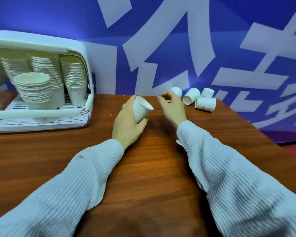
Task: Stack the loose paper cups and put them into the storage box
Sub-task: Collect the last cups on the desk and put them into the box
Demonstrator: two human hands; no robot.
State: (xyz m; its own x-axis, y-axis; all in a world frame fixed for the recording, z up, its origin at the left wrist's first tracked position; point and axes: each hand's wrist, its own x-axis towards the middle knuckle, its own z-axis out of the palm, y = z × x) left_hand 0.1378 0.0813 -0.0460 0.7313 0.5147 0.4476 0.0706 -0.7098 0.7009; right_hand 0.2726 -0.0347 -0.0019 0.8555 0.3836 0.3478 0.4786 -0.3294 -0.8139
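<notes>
My left hand (pixel 126 125) holds a white paper cup (pixel 141 108) tilted, its mouth facing up and to the right. To its right, my right hand (pixel 172 106) hovers with fingers loosely curled and holds nothing. Several loose paper cups (pixel 204 104) lie on their sides at the table's far edge, just right of my right hand. The white storage box (pixel 85 53) stands at the far left with its lid raised, and several tall stacks of cups (pixel 36 89) are inside it.
The wooden table (pixel 152 168) runs from the box to a right edge that slants away. A blue wall with large white characters stands directly behind the table. My two grey ribbed sleeves cover the near part of the table.
</notes>
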